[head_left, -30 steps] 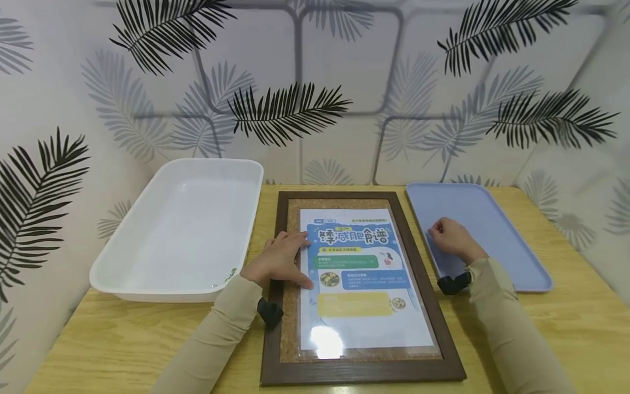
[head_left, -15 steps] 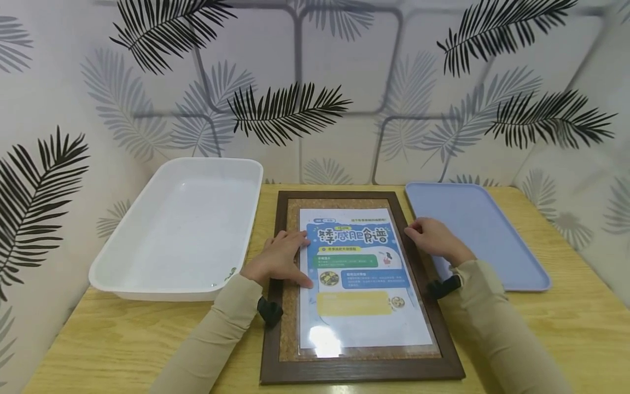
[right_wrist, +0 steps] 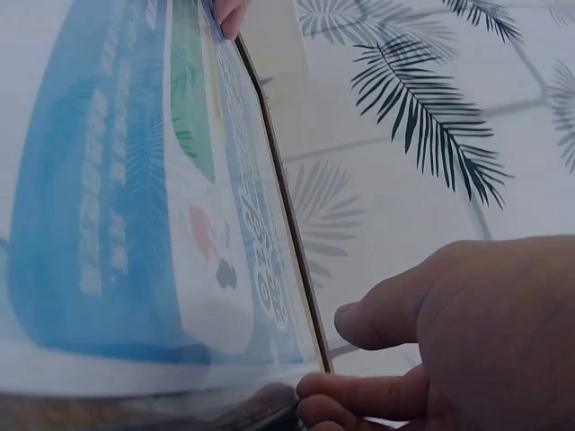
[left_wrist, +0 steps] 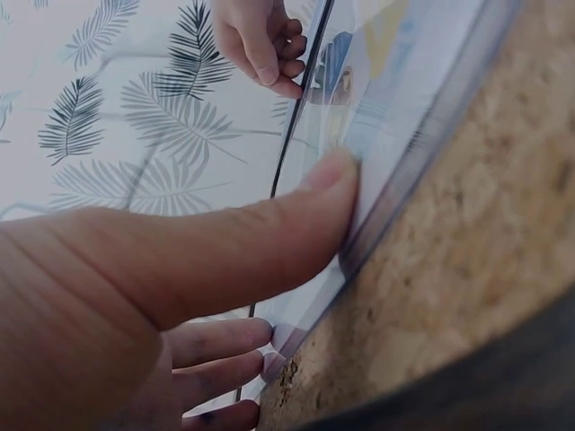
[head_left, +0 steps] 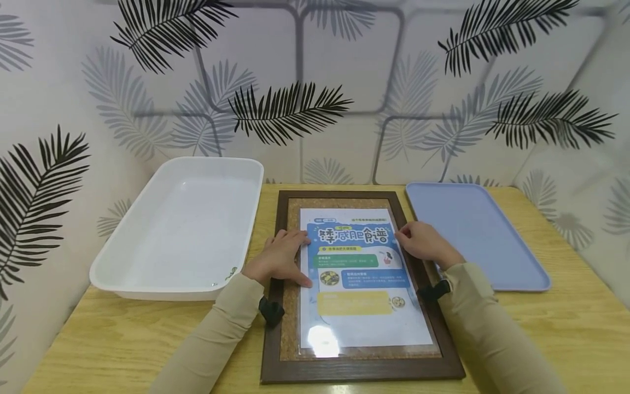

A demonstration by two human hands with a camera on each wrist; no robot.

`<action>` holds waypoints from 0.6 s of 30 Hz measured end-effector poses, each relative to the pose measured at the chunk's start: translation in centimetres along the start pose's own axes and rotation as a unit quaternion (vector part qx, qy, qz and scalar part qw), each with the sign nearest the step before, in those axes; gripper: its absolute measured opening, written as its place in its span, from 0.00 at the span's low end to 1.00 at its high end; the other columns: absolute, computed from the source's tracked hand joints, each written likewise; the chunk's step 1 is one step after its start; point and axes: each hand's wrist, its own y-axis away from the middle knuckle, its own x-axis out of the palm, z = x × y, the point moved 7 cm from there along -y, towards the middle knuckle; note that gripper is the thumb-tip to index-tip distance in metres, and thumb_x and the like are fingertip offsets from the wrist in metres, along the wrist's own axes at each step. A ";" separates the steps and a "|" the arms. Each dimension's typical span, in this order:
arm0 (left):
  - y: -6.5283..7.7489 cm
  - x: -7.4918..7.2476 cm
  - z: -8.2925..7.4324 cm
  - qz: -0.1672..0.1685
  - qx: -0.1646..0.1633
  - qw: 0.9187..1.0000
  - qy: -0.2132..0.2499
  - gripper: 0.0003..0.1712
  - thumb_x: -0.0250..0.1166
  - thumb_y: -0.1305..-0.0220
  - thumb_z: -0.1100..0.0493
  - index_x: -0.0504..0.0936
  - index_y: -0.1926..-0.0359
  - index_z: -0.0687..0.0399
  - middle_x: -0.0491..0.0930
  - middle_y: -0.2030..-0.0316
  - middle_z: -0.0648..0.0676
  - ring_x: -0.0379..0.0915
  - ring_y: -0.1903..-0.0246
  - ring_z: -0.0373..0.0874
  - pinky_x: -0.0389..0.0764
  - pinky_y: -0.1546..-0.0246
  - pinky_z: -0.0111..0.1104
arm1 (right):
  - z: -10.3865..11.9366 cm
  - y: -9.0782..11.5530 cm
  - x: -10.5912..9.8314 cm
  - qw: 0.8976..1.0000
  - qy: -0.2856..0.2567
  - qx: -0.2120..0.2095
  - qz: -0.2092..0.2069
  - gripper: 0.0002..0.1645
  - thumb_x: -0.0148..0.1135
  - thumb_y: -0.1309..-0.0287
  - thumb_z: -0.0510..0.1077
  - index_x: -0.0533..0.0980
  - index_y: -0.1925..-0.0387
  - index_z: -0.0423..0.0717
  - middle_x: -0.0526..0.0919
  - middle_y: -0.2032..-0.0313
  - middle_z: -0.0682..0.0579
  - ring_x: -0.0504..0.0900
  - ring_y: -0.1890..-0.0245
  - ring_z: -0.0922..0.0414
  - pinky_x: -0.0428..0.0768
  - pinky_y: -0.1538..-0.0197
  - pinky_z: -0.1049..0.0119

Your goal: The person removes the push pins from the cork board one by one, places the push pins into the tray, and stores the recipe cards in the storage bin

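Note:
A printed poster [head_left: 354, 295] in a clear plastic sleeve lies on a cork board [head_left: 289, 323] with a dark brown wooden frame [head_left: 364, 371]. My left hand [head_left: 283, 258] rests at the sleeve's left edge. In the left wrist view its thumb [left_wrist: 269, 242] presses on the clear margin, with the other fingertips [left_wrist: 243, 337] at the edge further on. My right hand [head_left: 422, 241] is over the frame's right side, fingertips right at the sleeve's right edge. In the right wrist view its thumb [right_wrist: 382, 310] stands apart from the fingers [right_wrist: 359, 395] touching the edge.
A deep white tub [head_left: 172, 241] stands left of the board. To the right lies a flat light blue tray [head_left: 484, 235], close to the frame. All are on a wooden table [head_left: 118, 339], with a leaf-patterned wall [head_left: 339, 65] behind.
My right hand has moved left from over the blue tray, across the frame's right side, to the sleeve's right edge. My left hand has stayed in place on the left edge.

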 end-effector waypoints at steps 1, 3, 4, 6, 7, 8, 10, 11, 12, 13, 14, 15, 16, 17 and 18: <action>0.0 0.0 0.0 0.001 -0.003 1.000 0.000 0.52 0.81 0.62 0.47 0.69 0.34 0.56 0.60 0.29 0.56 0.53 0.33 0.55 0.53 0.33 0.53 | 0.1 0.0 0.0 1.000 0.001 0.010 0.003 0.23 0.51 0.32 0.46 0.77 0.55 0.27 0.82 0.61 0.35 0.78 0.67 0.48 0.77 0.64 0.59; 0.0 0.0 0.0 0.001 -0.006 1.000 0.000 0.52 0.82 0.62 0.48 0.69 0.35 0.56 0.60 0.29 0.56 0.53 0.33 0.55 0.53 0.33 0.52 | 0.2 0.1 0.1 1.000 -0.002 0.027 0.008 0.24 0.50 0.32 0.47 0.77 0.54 0.26 0.82 0.62 0.36 0.78 0.67 0.50 0.75 0.66 0.62; 0.1 0.0 0.0 0.000 -0.006 1.000 -0.002 0.52 0.82 0.62 0.48 0.69 0.35 0.56 0.60 0.29 0.56 0.53 0.33 0.55 0.54 0.34 0.53 | 0.3 0.2 0.2 0.999 -0.006 0.034 0.012 0.25 0.50 0.32 0.48 0.78 0.54 0.27 0.82 0.64 0.37 0.78 0.69 0.50 0.74 0.68 0.64; 0.1 -0.1 0.0 -0.001 -0.007 1.000 -0.003 0.52 0.82 0.62 0.48 0.70 0.35 0.57 0.60 0.29 0.56 0.53 0.33 0.55 0.54 0.34 0.52 | 0.4 0.3 0.3 0.999 -0.012 0.044 0.014 0.25 0.50 0.32 0.48 0.79 0.56 0.27 0.81 0.70 0.41 0.76 0.73 0.53 0.70 0.72 0.66; 0.1 -0.1 0.0 -0.002 -0.007 1.000 -0.004 0.51 0.82 0.62 0.48 0.70 0.36 0.57 0.60 0.29 0.56 0.54 0.33 0.55 0.54 0.34 0.53 | 0.5 0.3 0.3 0.999 -0.013 0.044 0.014 0.25 0.50 0.32 0.48 0.80 0.58 0.28 0.79 0.73 0.43 0.74 0.75 0.54 0.68 0.74 0.67; 0.1 -0.1 0.0 -0.003 -0.007 1.000 -0.004 0.51 0.82 0.62 0.48 0.70 0.36 0.57 0.60 0.29 0.56 0.54 0.33 0.55 0.54 0.34 0.53 | 0.6 0.4 0.3 0.999 -0.016 0.044 0.014 0.24 0.50 0.32 0.48 0.81 0.61 0.28 0.76 0.77 0.46 0.72 0.78 0.55 0.66 0.76 0.67; 0.1 -0.1 0.1 -0.003 -0.008 1.000 -0.003 0.51 0.82 0.62 0.49 0.70 0.36 0.57 0.60 0.29 0.56 0.54 0.33 0.55 0.54 0.34 0.53 | 0.7 0.5 0.3 0.998 -0.022 0.049 0.013 0.24 0.50 0.32 0.48 0.81 0.66 0.30 0.71 0.82 0.50 0.69 0.81 0.57 0.63 0.78 0.68; 0.1 0.0 0.1 -0.002 -0.008 1.000 -0.003 0.51 0.82 0.62 0.49 0.70 0.36 0.57 0.60 0.29 0.56 0.54 0.33 0.55 0.54 0.34 0.52 | 0.6 0.6 0.3 0.998 -0.026 0.055 0.012 0.24 0.50 0.32 0.48 0.81 0.70 0.31 0.68 0.84 0.52 0.67 0.83 0.58 0.61 0.79 0.68; 0.1 0.0 0.1 -0.001 -0.008 1.000 -0.002 0.52 0.82 0.62 0.49 0.69 0.36 0.58 0.60 0.29 0.56 0.54 0.33 0.55 0.54 0.33 0.52 | 0.6 0.7 0.3 0.997 -0.030 0.063 0.014 0.25 0.50 0.32 0.49 0.79 0.75 0.33 0.65 0.86 0.53 0.65 0.85 0.59 0.60 0.80 0.69; 0.1 0.0 0.1 0.000 -0.008 1.000 -0.001 0.52 0.82 0.62 0.49 0.69 0.36 0.58 0.60 0.29 0.56 0.53 0.33 0.55 0.54 0.33 0.52 | 0.4 0.7 0.4 0.997 -0.033 0.071 0.016 0.25 0.50 0.32 0.49 0.77 0.79 0.35 0.64 0.87 0.54 0.63 0.86 0.60 0.59 0.81 0.69; 0.2 0.0 0.1 0.002 -0.008 1.000 -0.001 0.52 0.82 0.62 0.49 0.69 0.36 0.58 0.59 0.29 0.56 0.53 0.33 0.55 0.53 0.33 0.52 | 0.3 0.8 0.4 0.996 -0.035 0.079 0.017 0.26 0.50 0.32 0.49 0.75 0.83 0.37 0.62 0.88 0.55 0.62 0.87 0.61 0.59 0.81 0.69; 0.2 0.0 0.0 0.001 -0.006 1.000 -0.001 0.52 0.82 0.62 0.49 0.69 0.36 0.58 0.60 0.29 0.56 0.54 0.33 0.55 0.54 0.33 0.52 | 0.2 0.9 0.4 0.995 -0.037 0.086 0.018 0.27 0.50 0.32 0.49 0.72 0.85 0.40 0.61 0.88 0.56 0.61 0.87 0.61 0.58 0.82 0.70; 0.2 0.0 0.0 0.002 -0.005 1.000 -0.002 0.52 0.82 0.62 0.49 0.69 0.36 0.58 0.60 0.29 0.56 0.54 0.33 0.55 0.54 0.33 0.52 | 0.1 1.0 0.3 0.995 -0.036 0.093 0.018 0.27 0.50 0.32 0.49 0.70 0.87 0.42 0.60 0.89 0.56 0.60 0.88 0.61 0.58 0.82 0.70; 0.2 -0.1 0.0 0.000 -0.004 1.000 -0.002 0.52 0.82 0.62 0.49 0.69 0.36 0.58 0.60 0.29 0.56 0.54 0.34 0.55 0.54 0.34 0.53 | 0.1 1.0 0.3 0.995 -0.036 0.097 0.018 0.28 0.50 0.33 0.50 0.69 0.88 0.43 0.61 0.89 0.56 0.60 0.88 0.62 0.58 0.82 0.70; 0.2 -0.1 -0.1 0.000 -0.004 1.000 -0.001 0.52 0.82 0.62 0.49 0.69 0.36 0.58 0.60 0.29 0.56 0.54 0.34 0.55 0.54 0.34 0.53 | 0.1 1.1 0.2 0.994 -0.034 0.099 0.017 0.28 0.50 0.32 0.50 0.70 0.88 0.43 0.63 0.89 0.55 0.60 0.88 0.62 0.58 0.82 0.70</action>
